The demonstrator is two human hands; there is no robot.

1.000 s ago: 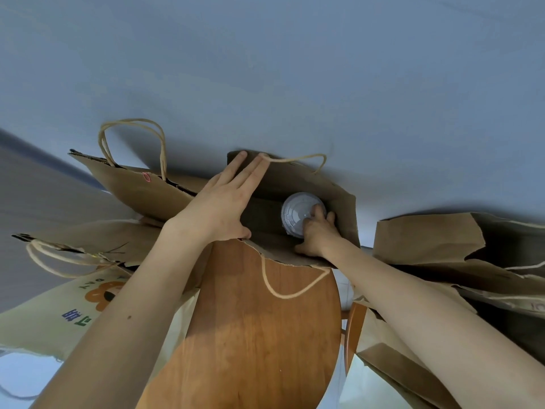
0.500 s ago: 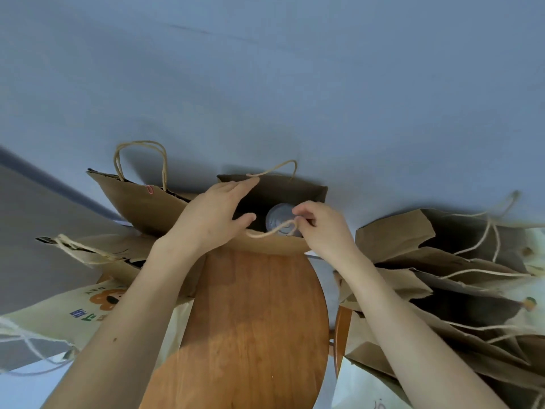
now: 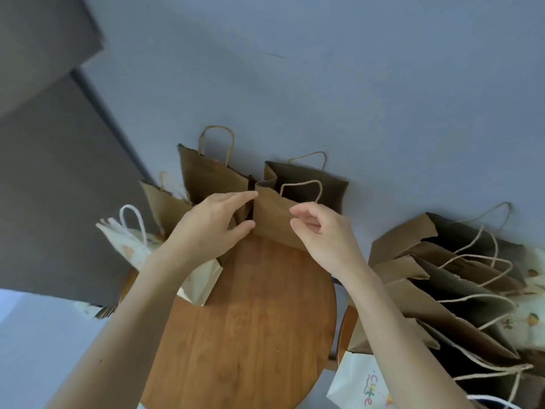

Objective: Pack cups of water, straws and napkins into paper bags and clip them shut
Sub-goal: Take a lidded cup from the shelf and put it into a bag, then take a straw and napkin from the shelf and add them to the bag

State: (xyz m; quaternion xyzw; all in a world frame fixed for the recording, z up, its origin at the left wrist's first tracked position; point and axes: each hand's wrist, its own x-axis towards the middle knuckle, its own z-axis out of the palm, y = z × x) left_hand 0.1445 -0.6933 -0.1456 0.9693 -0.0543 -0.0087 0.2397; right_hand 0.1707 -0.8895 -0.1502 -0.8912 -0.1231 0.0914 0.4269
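Observation:
A brown paper bag (image 3: 272, 215) with twine handles stands open at the far edge of the round wooden table (image 3: 250, 320), against the wall. My left hand (image 3: 211, 228) pinches the bag's left front corner between thumb and fingers. Just in front of the bag's near side, below its handle, my right hand (image 3: 320, 231) hovers with fingers curled and apart, and nothing is held in it. The cup inside the bag is hidden from this angle.
Two more brown bags (image 3: 206, 178) stand to the left, beside a white printed bag (image 3: 132, 246). Several brown bags (image 3: 442, 276) lean in a row at the right, with a white printed bag (image 3: 362, 385) below them. A blue-grey wall (image 3: 324, 84) is behind.
The view tilted up and the cup is no longer visible. My right hand let go of the handle string and pulled back; my left hand shifted to the bag's left front corner.

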